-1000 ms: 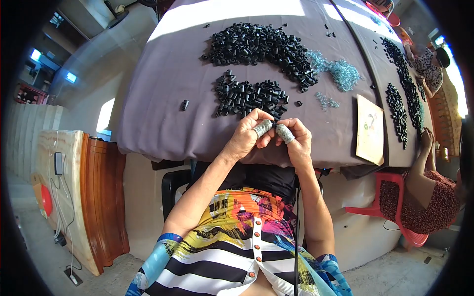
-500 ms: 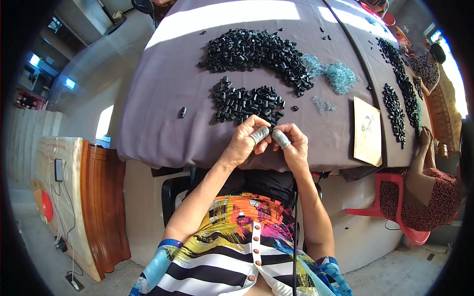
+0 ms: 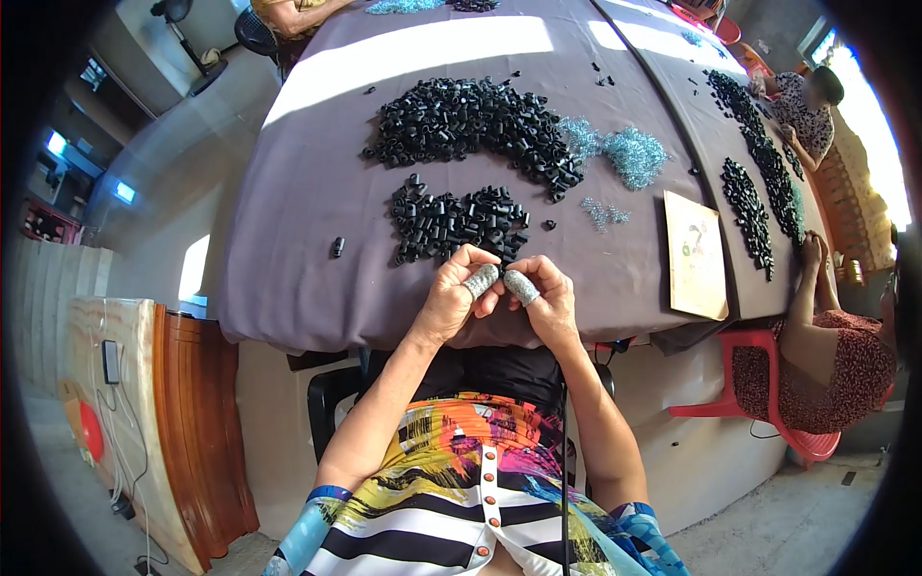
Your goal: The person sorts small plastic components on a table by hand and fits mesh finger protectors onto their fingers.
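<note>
My left hand (image 3: 449,300) and my right hand (image 3: 549,305) meet fingertip to fingertip at the table's near edge, both pinched. Between them is a small black tube-shaped piece (image 3: 502,270), mostly hidden by the fingers. Grey wraps cover both thumbs, the left wrap (image 3: 481,279) and the right wrap (image 3: 521,286). Just beyond my fingers lies a small heap of short black tubes (image 3: 456,223). Behind it is a larger curved heap of black tubes (image 3: 461,120). Right of that sits a pile of tiny shiny bluish-silver pieces (image 3: 634,156), too fine to make out singly.
A lone black tube (image 3: 338,247) lies to the left on the grey-brown tablecloth (image 3: 288,211). At right is a tan booklet (image 3: 695,254). Other people sit along the right side, one on a red plastic chair (image 3: 744,379), beside more black heaps (image 3: 747,216). A wooden cabinet (image 3: 197,422) stands left.
The camera view has shifted, so the table and heaps appear lower and farther left. More of a person at the far edge shows. My hands keep their fingertip pinch.
</note>
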Demonstrator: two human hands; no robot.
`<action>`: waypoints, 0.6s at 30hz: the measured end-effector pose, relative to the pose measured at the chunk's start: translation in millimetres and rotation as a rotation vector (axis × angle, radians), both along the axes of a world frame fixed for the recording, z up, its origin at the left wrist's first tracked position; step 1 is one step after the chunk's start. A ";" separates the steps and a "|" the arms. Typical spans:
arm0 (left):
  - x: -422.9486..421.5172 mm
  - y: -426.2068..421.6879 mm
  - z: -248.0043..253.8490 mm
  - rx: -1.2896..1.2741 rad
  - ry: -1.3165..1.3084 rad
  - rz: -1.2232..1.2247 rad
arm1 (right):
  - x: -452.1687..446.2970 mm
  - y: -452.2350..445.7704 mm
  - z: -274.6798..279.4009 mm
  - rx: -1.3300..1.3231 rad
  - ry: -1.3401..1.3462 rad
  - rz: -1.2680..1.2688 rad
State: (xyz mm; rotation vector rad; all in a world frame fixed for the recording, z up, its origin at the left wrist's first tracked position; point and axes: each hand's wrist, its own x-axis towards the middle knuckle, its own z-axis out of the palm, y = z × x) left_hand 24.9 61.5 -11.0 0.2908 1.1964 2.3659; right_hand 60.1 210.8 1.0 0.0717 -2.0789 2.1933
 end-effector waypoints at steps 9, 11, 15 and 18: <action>-0.5 -0.2 -1.0 0.025 -0.014 -0.003 | 1.1 0.5 -0.8 0.016 -0.014 0.012; -0.6 -0.3 -1.4 0.025 -0.010 -0.002 | 1.1 0.8 -1.2 0.021 -0.011 0.020; -0.3 -0.2 -0.7 0.029 -0.018 -0.001 | 0.7 -0.6 -3.1 0.008 -0.011 -0.002; -0.3 -0.5 0.0 0.023 -0.022 0.000 | 1.0 0.5 -3.4 0.020 -0.018 0.016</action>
